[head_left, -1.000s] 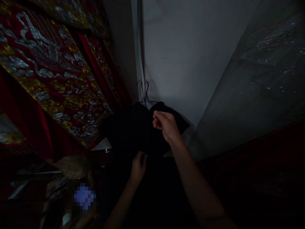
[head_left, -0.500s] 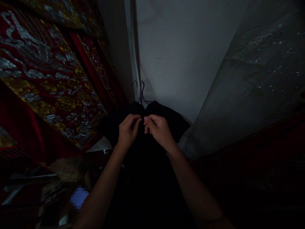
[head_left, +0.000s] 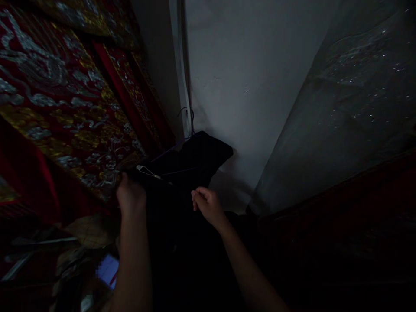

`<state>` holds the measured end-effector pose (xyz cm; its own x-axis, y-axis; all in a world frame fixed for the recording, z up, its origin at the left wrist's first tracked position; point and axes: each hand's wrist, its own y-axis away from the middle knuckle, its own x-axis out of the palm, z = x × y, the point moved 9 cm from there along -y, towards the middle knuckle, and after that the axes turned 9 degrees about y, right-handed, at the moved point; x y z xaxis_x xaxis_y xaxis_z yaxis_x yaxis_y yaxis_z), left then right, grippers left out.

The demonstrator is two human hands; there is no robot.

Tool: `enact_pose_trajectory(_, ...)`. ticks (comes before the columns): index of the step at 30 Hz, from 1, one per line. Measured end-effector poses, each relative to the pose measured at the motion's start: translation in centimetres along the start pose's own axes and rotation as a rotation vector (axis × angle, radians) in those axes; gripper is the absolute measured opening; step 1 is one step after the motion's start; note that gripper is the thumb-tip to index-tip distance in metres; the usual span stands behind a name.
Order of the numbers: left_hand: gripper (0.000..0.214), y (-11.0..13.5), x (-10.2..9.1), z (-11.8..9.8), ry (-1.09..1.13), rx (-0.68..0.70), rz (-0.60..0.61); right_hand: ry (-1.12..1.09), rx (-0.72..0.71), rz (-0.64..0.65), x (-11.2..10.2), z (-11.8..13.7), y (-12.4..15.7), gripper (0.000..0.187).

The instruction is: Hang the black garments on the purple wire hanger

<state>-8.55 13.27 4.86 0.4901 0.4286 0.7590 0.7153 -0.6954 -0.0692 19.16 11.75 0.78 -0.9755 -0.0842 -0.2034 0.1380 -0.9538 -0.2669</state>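
Note:
A dark, nearly black garment (head_left: 208,151) hangs against the wall on a thin purple hanger (head_left: 172,148). A thin pale loop, perhaps a label or strap (head_left: 147,170), shows near its upper left. My left hand (head_left: 131,195) is closed at the garment's left edge and pulls it out to the side; its fingertips are partly hidden and blurred. My right hand (head_left: 208,203) is closed in a pinch in front of the garment's right part. Whatever lies between its fingers is lost in the dark cloth.
Red cloth with silver and gold embroidery (head_left: 48,86) hangs at left. A pale strap (head_left: 183,65) runs down the grey wall (head_left: 243,65) to the hanger. Clear plastic sheeting (head_left: 351,99) covers the right. A lit screen (head_left: 108,271) lies among clutter at lower left.
My left hand has moved left and down, away from my right hand, drawing the garment leftward. My right hand has dropped a little. The hanger and pale loop now show.

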Motion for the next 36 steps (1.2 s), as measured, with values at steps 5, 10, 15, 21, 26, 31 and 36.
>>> enact_pose_trajectory(5, 0.024, 3.9, -6.9, 7.2, 0.040, -0.383, -0.100, -0.179, 0.134, -0.102, 0.1, -3.6, 2.3, 0.038)
enact_pose_trajectory(10, 0.015, 8.7, -8.2, 10.1, -0.008, -0.420, -0.066, -0.078, 0.230, -0.122, -2.8, -5.8, 3.8, 0.044)
enact_pose_trajectory(15, 0.018, 13.3, -1.2, 7.6, -0.177, -0.271, 0.407, 0.178, 0.091, -0.132, -4.7, -1.6, 4.9, 0.036)
enact_pose_trajectory(21, 0.019, 18.0, 5.9, 6.0, -0.450, -0.060, 0.910, 0.011, -0.051, 0.114, -1.4, 1.7, 5.6, 0.042)
enact_pose_trajectory(26, 0.038, 18.6, 3.6, 9.9, -0.579, -0.283, 1.163, 0.177, -0.053, 0.277, -2.6, 1.6, 4.7, 0.031)
enact_pose_trajectory(31, 0.046, 17.9, -1.1, 12.4, -0.937, -0.442, 1.330, 0.304, -0.193, 0.195, -6.6, 3.4, -0.2, 0.024)
enact_pose_trajectory(36, 0.040, 13.8, -0.2, 8.7, -1.053, -0.238, 1.260, 0.235, -0.210, -0.098, -8.3, 2.0, -7.4, 0.062)
